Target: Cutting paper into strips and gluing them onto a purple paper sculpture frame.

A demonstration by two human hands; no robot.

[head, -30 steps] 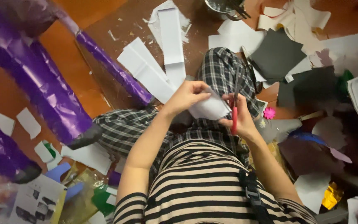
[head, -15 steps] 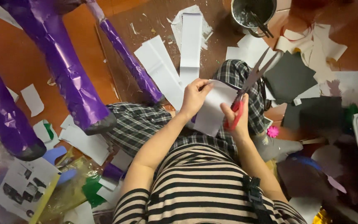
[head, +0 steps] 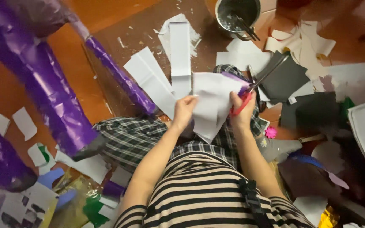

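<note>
The left hand pinches the left edge of a white paper sheet held above the lap; the right hand grips red-handled scissors, blades open at the sheet's upper right corner.

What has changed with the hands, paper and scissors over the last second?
The white paper looks lifted and spread wider between the hands; a second ago it was a small piece held low over the lap. The scissors in the right hand have swung their blades up and outward. The left hand still grips the paper's left side. The purple wrapped tubes, metal pot and floor scraps seem unmoved.
</note>
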